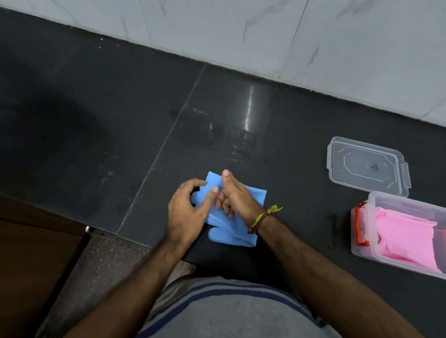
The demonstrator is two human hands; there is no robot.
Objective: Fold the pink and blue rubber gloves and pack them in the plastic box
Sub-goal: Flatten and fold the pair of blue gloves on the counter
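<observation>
Both hands are working the floppy blue rubber glove (pixel 242 223) on the dark tabletop (pixel 87 133), left of the clear plastic box (pixel 369 245) holding pink gloves (pixel 407 234): left hand (pixel 187 214) pinching its fingers, right hand (pixel 237 196) loosely pressing, and the springy fold is probably risking unfolding if released.

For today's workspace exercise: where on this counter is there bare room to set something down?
Bare dark counter stretches left of the blue glove up to the tiled wall, and between glove and lid. Crowded: the right edge, where the lid meets the plastic box holding pink gloves.
</observation>
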